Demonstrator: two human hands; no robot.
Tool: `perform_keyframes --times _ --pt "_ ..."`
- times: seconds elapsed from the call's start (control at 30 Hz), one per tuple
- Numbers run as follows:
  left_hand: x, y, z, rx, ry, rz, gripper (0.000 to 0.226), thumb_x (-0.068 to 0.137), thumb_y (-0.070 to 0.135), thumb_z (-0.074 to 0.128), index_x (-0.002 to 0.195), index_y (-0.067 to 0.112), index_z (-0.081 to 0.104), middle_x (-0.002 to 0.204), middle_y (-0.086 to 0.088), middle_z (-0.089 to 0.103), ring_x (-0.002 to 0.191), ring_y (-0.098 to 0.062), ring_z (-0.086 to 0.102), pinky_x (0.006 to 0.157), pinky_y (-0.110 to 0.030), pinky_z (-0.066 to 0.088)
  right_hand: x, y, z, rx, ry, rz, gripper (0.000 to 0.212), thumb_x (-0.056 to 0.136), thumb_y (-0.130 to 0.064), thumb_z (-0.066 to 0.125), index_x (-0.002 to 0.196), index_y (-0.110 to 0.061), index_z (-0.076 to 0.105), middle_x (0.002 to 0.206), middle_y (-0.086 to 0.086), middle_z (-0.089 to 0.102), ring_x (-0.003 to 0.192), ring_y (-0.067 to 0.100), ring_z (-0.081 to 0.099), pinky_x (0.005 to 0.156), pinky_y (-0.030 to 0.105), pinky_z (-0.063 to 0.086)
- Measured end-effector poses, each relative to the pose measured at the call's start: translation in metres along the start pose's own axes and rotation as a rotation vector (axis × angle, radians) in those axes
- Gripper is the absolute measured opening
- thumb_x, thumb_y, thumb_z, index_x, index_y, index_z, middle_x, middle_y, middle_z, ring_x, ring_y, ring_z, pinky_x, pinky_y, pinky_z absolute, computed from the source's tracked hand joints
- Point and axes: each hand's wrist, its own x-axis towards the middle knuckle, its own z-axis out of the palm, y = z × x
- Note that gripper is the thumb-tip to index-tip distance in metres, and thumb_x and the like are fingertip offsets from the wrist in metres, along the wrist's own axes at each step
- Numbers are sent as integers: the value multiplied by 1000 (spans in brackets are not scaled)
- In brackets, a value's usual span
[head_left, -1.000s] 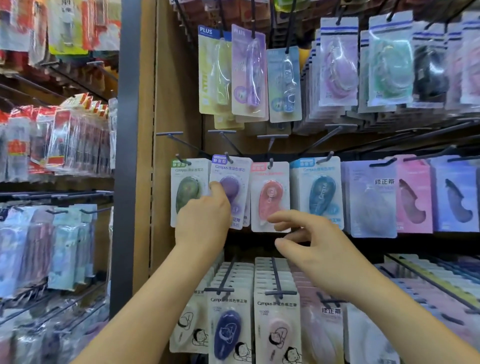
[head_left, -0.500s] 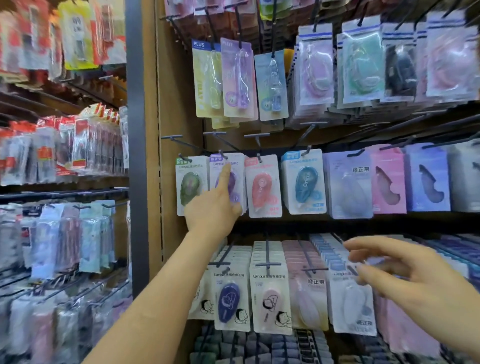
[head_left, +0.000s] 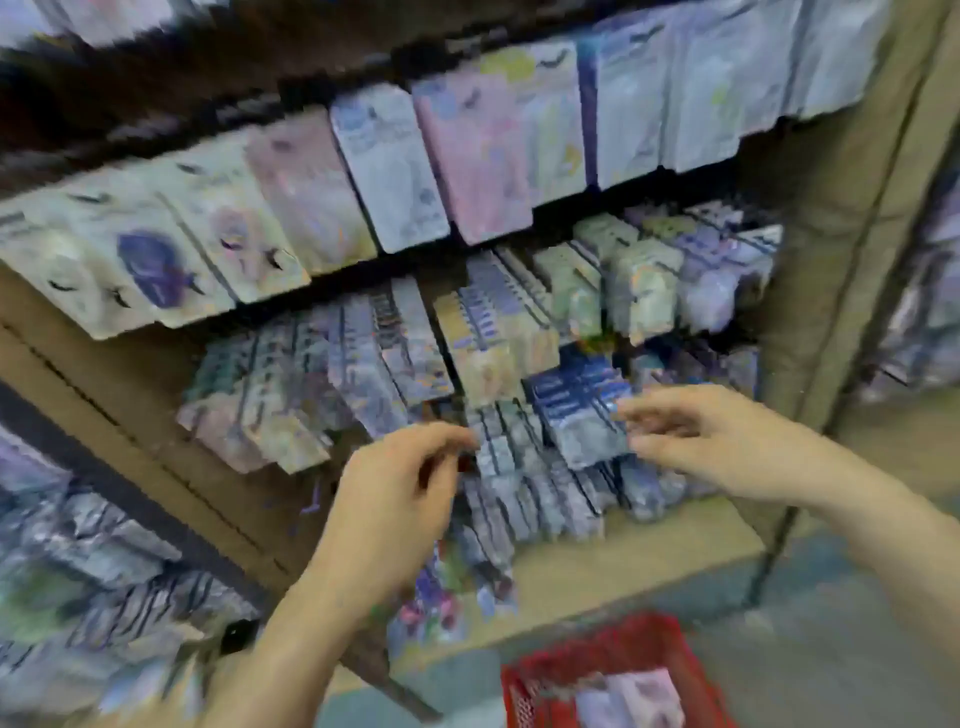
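Blue pack hangs in low row, straight above red basket. Right hand above basket's right, fingertips at pack edge. Left hand up-left of basket, fingers curled. Blur: can't tell if either grips. Pinch front pack only, pull straight out.

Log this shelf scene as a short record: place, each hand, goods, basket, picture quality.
place: shop rack hung with rows of packets
left hand: left hand, fingers curled, at the grey packets low in the rack; grip unclear
right hand: right hand, fingertips at the blue-topped packets; grip unclear
basket: red basket below the hands, with a pale packet inside
picture quality: heavy motion blur, print unreadable
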Motion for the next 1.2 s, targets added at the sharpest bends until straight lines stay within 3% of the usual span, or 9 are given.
perform_keyframes --times 0.23,0.4,0.53,0.6,0.7,0.77,0.9,1.07,1.2 --pt "-125 -50 172 -40 -484 -273 31 82 -5 63 94 20 74 95 15 67 89 -12 65 75 -21 48 -98 186 103 144 -59 494 23 87 -4 66 110 -5 66 94 8 67 74 7 57 55 6 42" --pt "-203 -88 278 -138 -687 -476 33 83 -4 59 92 25 73 93 13 68 86 -12 64 77 -28 52 -148 285 180 239 12 754 20 86 2 64 102 -10 62 77 -4 60 62 -4 60 55 5 42" --pt "-261 -135 376 -189 -771 -611 31 82 -2 61 87 26 73 89 14 70 82 -12 65 76 -24 50 -161 378 267 296 135 918 36 85 7 66 95 -28 64 86 9 68 80 29 66 75 32 47" --pt "-286 -163 430 -193 -791 -679 28 84 1 62 90 26 73 91 8 72 82 -16 67 76 -24 51 -159 421 314 347 155 965 39 86 8 63 92 -31 63 83 11 68 77 28 62 75 37 48" --pt "-315 -209 506 -188 -806 -756 25 90 5 59 102 21 73 98 5 70 91 -22 67 77 -26 51 -140 480 371 388 203 932 32 84 16 61 99 -13 63 76 9 64 65 7 61 66 14 47" --pt "-331 -242 557 -165 -830 -786 26 91 8 58 111 20 70 105 3 70 100 -23 66 80 -26 47 -122 520 402 405 198 861 35 81 -2 74 109 -20 64 82 -1 68 73 6 64 67 9 48" --pt "-362 -308 660 -139 -913 -722 29 88 13 63 116 18 67 114 -4 70 108 -25 64 83 -24 42 -78 607 449 160 -206 760 64 87 -21 73 143 -24 42 126 -2 55 110 12 56 91 22 44" --pt "-397 -355 775 -112 -1143 -562 51 82 44 59 118 7 64 120 -11 65 112 -31 61 88 -31 42 -34 716 515 -162 -512 560 76 78 -13 75 146 -19 40 140 8 53 124 27 54 100 39 45" --pt "-403 -370 849 -175 -1080 -653 80 79 29 78 145 9 37 146 -11 45 129 -27 48 97 -26 37 -15 777 547 -462 -741 383 87 77 -17 73 151 -21 27 149 4 39 139 34 32 107 46 39"
